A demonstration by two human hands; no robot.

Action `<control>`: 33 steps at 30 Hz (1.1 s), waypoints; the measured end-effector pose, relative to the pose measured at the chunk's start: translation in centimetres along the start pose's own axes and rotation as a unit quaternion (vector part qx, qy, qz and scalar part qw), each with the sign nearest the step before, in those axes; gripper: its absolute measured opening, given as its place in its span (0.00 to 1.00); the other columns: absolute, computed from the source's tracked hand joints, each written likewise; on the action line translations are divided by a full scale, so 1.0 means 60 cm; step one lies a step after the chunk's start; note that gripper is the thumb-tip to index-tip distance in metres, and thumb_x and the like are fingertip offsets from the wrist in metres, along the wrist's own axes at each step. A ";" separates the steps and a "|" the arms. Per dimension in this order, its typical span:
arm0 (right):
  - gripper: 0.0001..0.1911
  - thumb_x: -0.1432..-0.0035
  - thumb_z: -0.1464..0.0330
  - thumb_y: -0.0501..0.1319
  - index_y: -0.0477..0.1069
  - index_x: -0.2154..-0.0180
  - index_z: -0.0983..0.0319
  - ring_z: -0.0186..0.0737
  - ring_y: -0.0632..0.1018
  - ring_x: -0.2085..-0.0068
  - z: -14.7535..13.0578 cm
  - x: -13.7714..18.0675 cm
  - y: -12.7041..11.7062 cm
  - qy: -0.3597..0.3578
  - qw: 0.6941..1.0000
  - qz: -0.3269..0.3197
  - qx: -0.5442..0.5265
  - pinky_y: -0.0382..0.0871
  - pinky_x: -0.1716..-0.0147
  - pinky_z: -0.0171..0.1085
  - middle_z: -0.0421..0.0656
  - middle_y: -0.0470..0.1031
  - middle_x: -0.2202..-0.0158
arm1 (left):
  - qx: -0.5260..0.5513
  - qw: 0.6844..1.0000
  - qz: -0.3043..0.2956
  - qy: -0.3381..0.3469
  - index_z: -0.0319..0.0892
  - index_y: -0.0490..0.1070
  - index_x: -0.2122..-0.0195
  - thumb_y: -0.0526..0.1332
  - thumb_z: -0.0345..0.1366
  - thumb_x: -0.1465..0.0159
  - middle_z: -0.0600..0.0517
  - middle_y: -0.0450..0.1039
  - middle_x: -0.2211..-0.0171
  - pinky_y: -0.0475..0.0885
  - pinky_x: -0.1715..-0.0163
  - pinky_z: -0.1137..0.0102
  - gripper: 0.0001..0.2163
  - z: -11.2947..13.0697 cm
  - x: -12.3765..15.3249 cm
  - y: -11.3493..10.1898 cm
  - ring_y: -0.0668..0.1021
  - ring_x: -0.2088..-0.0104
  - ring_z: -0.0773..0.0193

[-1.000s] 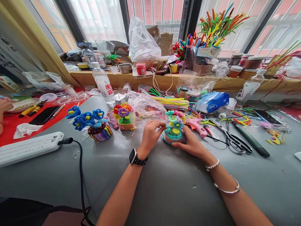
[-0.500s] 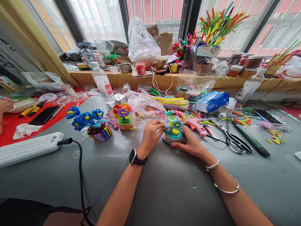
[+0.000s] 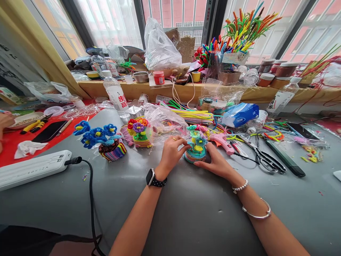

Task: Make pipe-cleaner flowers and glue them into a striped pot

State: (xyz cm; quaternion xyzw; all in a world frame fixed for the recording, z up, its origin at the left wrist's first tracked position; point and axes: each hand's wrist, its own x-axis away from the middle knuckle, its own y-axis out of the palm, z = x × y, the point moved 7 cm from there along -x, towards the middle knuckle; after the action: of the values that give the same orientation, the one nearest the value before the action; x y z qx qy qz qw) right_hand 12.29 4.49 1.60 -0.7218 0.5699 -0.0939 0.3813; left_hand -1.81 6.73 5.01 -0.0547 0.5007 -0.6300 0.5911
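A small pipe-cleaner flower pot (image 3: 196, 148) with teal, pink and yellow flowers stands on the grey table (image 3: 191, 209) between my hands. My left hand (image 3: 170, 153), with a black watch on the wrist, pinches a flower at the pot's left side. My right hand (image 3: 216, 163), with bracelets on the wrist, cups the pot's base from the right. Two finished flower pots stand to the left: a blue-flowered one (image 3: 102, 140) and a red and purple one (image 3: 139, 132).
A pink glue gun (image 3: 222, 139), scissors (image 3: 262, 156) and a tissue pack (image 3: 239, 114) lie to the right. Loose pipe cleaners (image 3: 193, 115) and plastic bags lie behind. A white power strip (image 3: 32, 169) with a black cable sits left. The cluttered windowsill holds bottles and jars. Another person's hand (image 3: 4, 122) shows at far left.
Hardly anything has moved. My left fingers have shifted a little on the flower while my right hand stays on the pot.
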 end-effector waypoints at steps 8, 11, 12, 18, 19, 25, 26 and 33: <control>0.27 0.54 0.55 0.60 0.58 0.54 0.60 0.49 0.67 0.55 -0.003 -0.002 0.000 0.002 1.000 -0.005 -0.005 0.62 0.57 0.45 0.48 0.64 0.56 | -0.001 1.000 0.004 0.008 0.43 0.70 0.74 0.56 0.39 0.43 0.53 0.72 0.70 0.62 0.63 0.67 0.08 0.002 0.001 -0.002 0.70 0.66 0.63; 0.27 0.55 0.55 0.60 0.59 0.55 0.60 0.49 0.67 0.55 -0.005 -0.002 -0.001 -0.002 1.000 -0.005 -0.003 0.62 0.57 0.45 0.47 0.64 0.56 | 0.013 0.999 0.002 0.033 0.43 0.71 0.73 0.56 0.38 0.42 0.53 0.72 0.71 0.62 0.63 0.68 0.08 0.009 0.003 -0.002 0.70 0.67 0.64; 0.27 0.55 0.55 0.60 0.59 0.55 0.60 0.49 0.67 0.55 -0.005 -0.002 -0.001 -0.003 1.000 -0.005 -0.002 0.62 0.58 0.45 0.47 0.64 0.56 | 0.020 0.999 -0.001 0.045 0.43 0.71 0.73 0.56 0.38 0.42 0.53 0.71 0.71 0.62 0.63 0.68 0.07 0.013 0.004 -0.002 0.70 0.67 0.65; 0.28 0.56 0.53 0.60 0.60 0.56 0.62 0.48 0.68 0.58 -0.002 -0.003 0.001 0.005 1.000 -0.005 0.000 0.64 0.61 0.44 0.47 0.65 0.59 | 0.055 0.995 -0.009 0.086 0.43 0.71 0.75 0.58 0.38 0.44 0.54 0.69 0.73 0.63 0.62 0.70 0.06 0.023 0.006 -0.001 0.69 0.68 0.67; 0.28 0.55 0.53 0.60 0.60 0.56 0.62 0.48 0.68 0.58 -0.003 -0.003 0.001 0.003 1.000 -0.004 -0.001 0.64 0.61 0.44 0.47 0.65 0.59 | 0.059 0.994 -0.012 0.087 0.43 0.71 0.75 0.58 0.37 0.44 0.55 0.69 0.74 0.62 0.62 0.70 0.06 0.023 0.005 0.000 0.70 0.68 0.67; 0.26 0.55 0.54 0.60 0.60 0.57 0.61 0.48 0.67 0.57 -0.008 -0.002 0.000 -0.002 1.000 -0.004 0.002 0.63 0.60 0.44 0.47 0.65 0.59 | 0.084 0.992 -0.029 0.085 0.44 0.72 0.74 0.56 0.36 0.43 0.55 0.69 0.75 0.62 0.62 0.70 0.07 0.022 0.004 0.007 0.70 0.69 0.67; 0.26 0.55 0.54 0.60 0.60 0.57 0.61 0.48 0.67 0.57 -0.008 -0.002 0.000 -0.002 1.000 -0.004 0.003 0.63 0.60 0.44 0.47 0.65 0.59 | 0.081 0.993 -0.030 0.082 0.44 0.72 0.74 0.56 0.36 0.43 0.55 0.69 0.75 0.62 0.61 0.70 0.07 0.022 0.004 0.007 0.70 0.69 0.67; 0.26 0.54 0.55 0.60 0.59 0.56 0.61 0.47 0.67 0.56 -0.010 -0.003 -0.001 -0.004 1.000 -0.002 -0.003 0.63 0.58 0.43 0.47 0.65 0.58 | 0.063 0.995 -0.034 0.072 0.42 0.70 0.77 0.58 0.36 0.44 0.55 0.69 0.75 0.61 0.61 0.70 0.07 0.021 0.002 0.009 0.70 0.70 0.67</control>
State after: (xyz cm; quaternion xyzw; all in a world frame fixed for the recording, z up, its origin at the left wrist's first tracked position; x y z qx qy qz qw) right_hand 11.92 4.38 2.09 -0.7246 0.5672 -0.0902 0.3809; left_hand -0.64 6.03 5.18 0.0106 0.4992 -0.6824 0.5339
